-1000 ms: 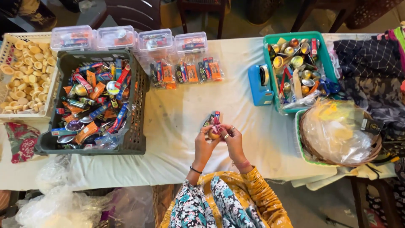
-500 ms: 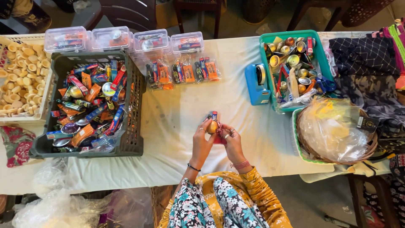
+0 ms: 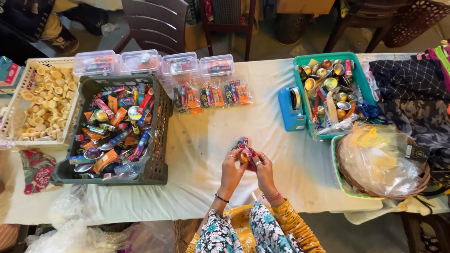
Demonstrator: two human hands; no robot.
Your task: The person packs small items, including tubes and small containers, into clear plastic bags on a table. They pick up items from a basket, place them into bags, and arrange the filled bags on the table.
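A small bundle [image 3: 243, 149] of colourful little packets, red, blue and pink with a yellow-orange bit in the middle, sits between the two hands above the white tablecloth [image 3: 211, 140], near the front edge of the table. The left hand [image 3: 233, 165] grips it from the left with fingers curled around it; the right hand [image 3: 262, 165] closes on it from the right, rings showing on both hands. The bundle's top end sticks up past the fingertips.

Compared with half a second ago, the hands and bundle sit in much the same place on the table, held together in the same way; the view itself has shifted only slightly.

To the left stands a dark grey plastic crate [image 3: 159, 140] heaped with mixed packets in orange, blue, red and silver. Behind it, four clear lidded boxes [image 3: 140, 61] stand in a row at the table's far edge, each with colourful items inside. Just in front of the two right-hand boxes lie clear bags [image 3: 213, 96] of orange and blue packets. At far left a white basket [image 3: 14, 112] holds pale round pieces. To the right are a blue tape dispenser [image 3: 291, 110], a teal tray [image 3: 323, 58] of small shiny metal cups, and a woven basket [image 3: 424, 180] covered with crinkled clear plastic.
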